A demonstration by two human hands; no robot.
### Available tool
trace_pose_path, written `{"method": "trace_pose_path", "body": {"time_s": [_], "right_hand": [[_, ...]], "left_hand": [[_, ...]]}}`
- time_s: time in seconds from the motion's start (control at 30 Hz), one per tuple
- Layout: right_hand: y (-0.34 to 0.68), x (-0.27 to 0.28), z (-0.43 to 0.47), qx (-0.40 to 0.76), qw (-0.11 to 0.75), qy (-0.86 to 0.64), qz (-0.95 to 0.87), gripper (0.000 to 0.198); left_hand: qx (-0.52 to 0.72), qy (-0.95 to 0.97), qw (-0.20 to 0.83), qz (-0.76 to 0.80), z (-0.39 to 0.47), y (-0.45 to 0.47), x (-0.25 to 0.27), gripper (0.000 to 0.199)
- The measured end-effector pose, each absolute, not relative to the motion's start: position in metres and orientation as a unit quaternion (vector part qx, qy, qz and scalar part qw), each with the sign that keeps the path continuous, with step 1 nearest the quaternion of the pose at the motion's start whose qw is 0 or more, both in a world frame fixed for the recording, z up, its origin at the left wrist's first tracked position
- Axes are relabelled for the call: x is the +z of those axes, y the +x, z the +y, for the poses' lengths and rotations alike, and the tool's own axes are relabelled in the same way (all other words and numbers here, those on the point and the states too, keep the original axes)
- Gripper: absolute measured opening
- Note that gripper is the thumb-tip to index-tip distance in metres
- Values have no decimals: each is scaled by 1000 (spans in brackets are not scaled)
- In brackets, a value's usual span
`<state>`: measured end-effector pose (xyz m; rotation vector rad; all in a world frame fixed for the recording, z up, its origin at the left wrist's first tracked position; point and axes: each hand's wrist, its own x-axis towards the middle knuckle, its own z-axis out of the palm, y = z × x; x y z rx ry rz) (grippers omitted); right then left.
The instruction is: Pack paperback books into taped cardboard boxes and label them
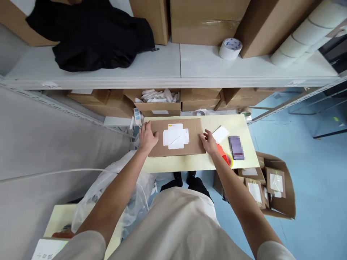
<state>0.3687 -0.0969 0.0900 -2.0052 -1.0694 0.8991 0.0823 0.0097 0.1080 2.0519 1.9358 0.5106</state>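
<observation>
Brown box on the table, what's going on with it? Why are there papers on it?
A person has one hand at each end of the brown box: the left hand on its left end, the right hand at its right edge. The box lies flat on the pale table, with white papers on top, some crossing others. I can't tell why they're there. A white card lies beyond the right hand.
</observation>
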Motion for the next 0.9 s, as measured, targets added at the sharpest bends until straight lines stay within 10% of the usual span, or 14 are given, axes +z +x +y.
{"method": "trace_pose_path", "body": {"time_s": [0.23, 0.53, 0.9], "right_hand": [[408, 48, -215, 146, 214, -840, -478, 39], [423, 11, -215, 248, -18, -858, -449, 31], [465, 6, -211, 624, 446, -599, -230, 28]], "left_hand": [[136, 886, 160, 414, 3, 199, 133, 64], [-44, 943, 102, 314, 4, 300, 110, 45], [-176, 885, 112, 416, 5, 297, 129, 38]]}}
